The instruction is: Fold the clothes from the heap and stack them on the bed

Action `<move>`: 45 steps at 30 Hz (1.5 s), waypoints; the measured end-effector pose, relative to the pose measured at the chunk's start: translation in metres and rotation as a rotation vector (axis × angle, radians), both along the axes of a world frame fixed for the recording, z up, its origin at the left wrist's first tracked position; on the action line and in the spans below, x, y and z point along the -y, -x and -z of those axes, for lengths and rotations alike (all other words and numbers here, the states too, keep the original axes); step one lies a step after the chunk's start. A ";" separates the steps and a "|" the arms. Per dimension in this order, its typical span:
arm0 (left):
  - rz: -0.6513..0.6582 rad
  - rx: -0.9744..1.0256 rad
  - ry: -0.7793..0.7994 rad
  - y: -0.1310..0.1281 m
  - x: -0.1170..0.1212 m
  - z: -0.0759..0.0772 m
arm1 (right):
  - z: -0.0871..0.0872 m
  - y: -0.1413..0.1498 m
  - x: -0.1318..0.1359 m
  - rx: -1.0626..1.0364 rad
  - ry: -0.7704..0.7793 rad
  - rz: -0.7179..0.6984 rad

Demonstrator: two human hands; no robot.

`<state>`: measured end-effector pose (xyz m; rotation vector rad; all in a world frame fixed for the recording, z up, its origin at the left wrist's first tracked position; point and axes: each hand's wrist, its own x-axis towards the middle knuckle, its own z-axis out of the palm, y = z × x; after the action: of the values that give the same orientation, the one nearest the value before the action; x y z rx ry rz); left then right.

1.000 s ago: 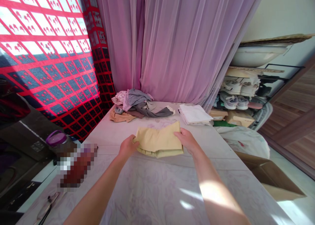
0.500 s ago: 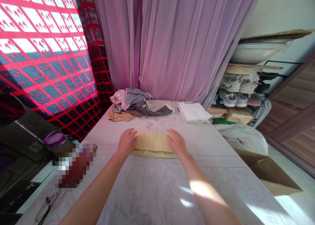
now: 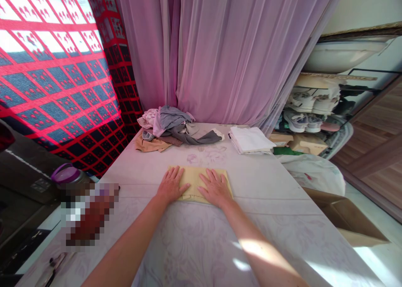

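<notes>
A folded pale yellow cloth point(image 3: 195, 175) lies flat on the table point(image 3: 201, 237) in front of me. My left hand point(image 3: 171, 185) rests palm down on its left half, fingers stretched out. My right hand point(image 3: 215, 188) presses flat on its right half, fingers spread as well. Neither hand grips anything.
A heap of unfolded clothes point(image 3: 171, 130) sits at the table's far left; a folded white stack point(image 3: 251, 139) lies at the far right. Pink curtains point(image 3: 226, 52) hang behind. A purple-lidded jar point(image 3: 65, 175) stands left, a cardboard box point(image 3: 348, 222) and shoe rack point(image 3: 314, 111) right.
Both hands held the yellow cloth by its edges and folded it over. They now lie open and flat on top of it, closer together.
</notes>
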<state>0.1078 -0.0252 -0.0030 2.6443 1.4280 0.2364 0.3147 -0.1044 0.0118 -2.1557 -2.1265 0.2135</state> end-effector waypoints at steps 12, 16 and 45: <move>0.043 0.257 -0.019 0.005 -0.014 -0.010 | 0.003 0.001 -0.002 0.043 -0.052 -0.006; 0.150 0.443 -0.047 0.020 0.010 -0.005 | 0.004 0.001 0.001 0.028 -0.113 -0.003; 0.062 0.434 -0.112 0.022 0.041 0.012 | 0.020 0.034 0.028 -0.256 -0.575 -0.256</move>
<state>0.0863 -0.0667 -0.0150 2.5000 1.2168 0.8455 0.2810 -0.1320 -0.0080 -1.4570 -1.9934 -0.0927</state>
